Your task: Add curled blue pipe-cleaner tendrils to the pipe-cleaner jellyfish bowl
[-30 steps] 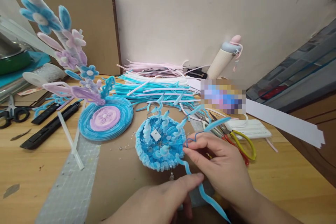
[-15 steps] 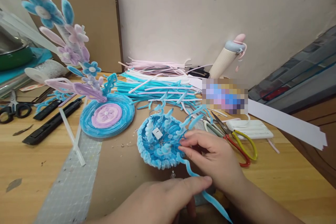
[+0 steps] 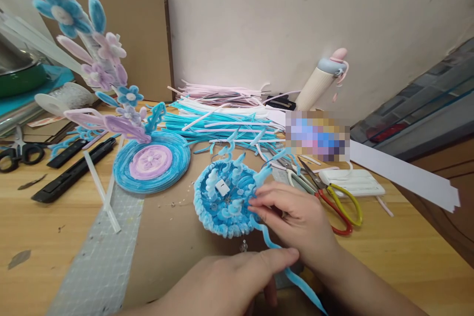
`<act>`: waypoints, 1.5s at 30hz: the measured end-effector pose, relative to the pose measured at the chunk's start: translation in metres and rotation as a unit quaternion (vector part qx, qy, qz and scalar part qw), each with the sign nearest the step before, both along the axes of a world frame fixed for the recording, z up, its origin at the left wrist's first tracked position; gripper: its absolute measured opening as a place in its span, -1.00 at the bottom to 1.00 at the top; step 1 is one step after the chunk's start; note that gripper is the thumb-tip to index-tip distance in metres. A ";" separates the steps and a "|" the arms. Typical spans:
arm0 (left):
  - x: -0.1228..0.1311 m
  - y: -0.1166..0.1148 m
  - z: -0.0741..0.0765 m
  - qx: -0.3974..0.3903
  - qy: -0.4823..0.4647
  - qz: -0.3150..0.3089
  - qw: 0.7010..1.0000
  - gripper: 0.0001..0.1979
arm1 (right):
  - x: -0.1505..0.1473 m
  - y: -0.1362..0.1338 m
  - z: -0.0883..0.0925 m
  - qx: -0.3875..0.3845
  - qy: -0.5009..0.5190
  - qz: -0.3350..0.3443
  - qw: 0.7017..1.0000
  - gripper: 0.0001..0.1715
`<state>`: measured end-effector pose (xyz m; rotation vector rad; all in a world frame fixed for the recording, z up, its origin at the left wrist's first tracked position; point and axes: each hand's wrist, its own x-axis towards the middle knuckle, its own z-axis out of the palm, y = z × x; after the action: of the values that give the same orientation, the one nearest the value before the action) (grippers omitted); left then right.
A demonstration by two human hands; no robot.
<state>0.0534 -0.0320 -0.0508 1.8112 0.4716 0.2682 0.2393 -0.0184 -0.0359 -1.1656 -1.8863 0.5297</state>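
Observation:
A fuzzy blue bowl-shaped piece (image 3: pixel 207 215) made of pipe cleaners sits on cardboard, open side up. Curled blue strands and a small white block (image 3: pixel 222 187) show inside it. My right hand (image 3: pixel 299 212) is at its right rim, thumb and forefinger pinched on a blue curled strand whose end the fingers hide. A long wavy blue pipe cleaner (image 3: pixel 305 289) trails from the rim toward the lower right. My left hand (image 3: pixel 229 276) lies in front of the bowl, its thumb across this pipe cleaner and its other fingers curled below, mostly hidden. Clear beads (image 3: pixel 243 246) hang under the bowl.
Left stands a flower-decorated stem on a round blue base (image 3: pixel 126 177). Behind lie piled pipe cleaners (image 3: pixel 218 126). Yellow-and-red-handled scissors (image 3: pixel 346 202) are at right, near a bottle (image 3: pixel 314 81). A black cutter (image 3: pixel 77 170) and black-handled scissors (image 3: pixel 31 153) lie left.
My right fingers have shifted slightly left, further over the bowl's rim, and the blue strands above them have bunched and tilted. My left hand has hardly moved.

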 end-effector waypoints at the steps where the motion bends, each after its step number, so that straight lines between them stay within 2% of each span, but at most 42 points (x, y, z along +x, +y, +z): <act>1: 0.000 0.000 0.000 0.000 0.000 0.001 1.000 -0.30 | 0.000 0.000 0.000 -0.001 -0.005 0.000 1.000 -0.85; 9: 0.001 0.000 0.001 0.007 0.001 0.010 1.000 -0.35 | -0.001 -0.001 0.001 0.008 -0.036 0.001 0.999 -0.81; 15: 0.000 -0.004 0.013 -0.033 0.017 0.015 0.999 -0.35 | 0.000 0.000 -0.001 0.011 -0.048 0.002 0.999 -0.84; 19: 0.001 -0.001 0.016 -0.035 0.027 -0.013 0.999 -0.33 | 0.000 0.000 -0.003 0.009 -0.049 0.004 0.999 -0.85; 22: 0.001 0.000 0.013 -0.028 0.022 -0.014 0.999 -0.35 | -0.001 0.000 -0.003 0.007 -0.050 0.001 0.999 -0.84; 26: 0.001 -0.001 0.005 0.017 0.003 0.002 1.000 -0.39 | -0.001 0.000 -0.003 0.011 -0.055 -0.001 0.998 -0.86; 29: 0.001 -0.002 0.000 0.042 0.001 0.001 0.999 -0.35 | -0.001 0.001 -0.004 0.009 -0.063 0.001 0.998 -0.85; 39: -0.001 -0.002 0.002 0.051 0.012 -0.014 0.999 -0.34 | -0.002 0.001 -0.004 0.036 -0.031 0.015 0.999 -0.87; 45: 0.003 0.000 -0.009 0.042 0.020 -0.028 0.999 -0.29 | -0.001 0.002 -0.005 0.037 -0.047 0.009 0.998 -0.87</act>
<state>0.0560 -0.0322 -0.0601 1.9123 0.4423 0.2172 0.2380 -0.0163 -0.0410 -1.1429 -1.9817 0.4182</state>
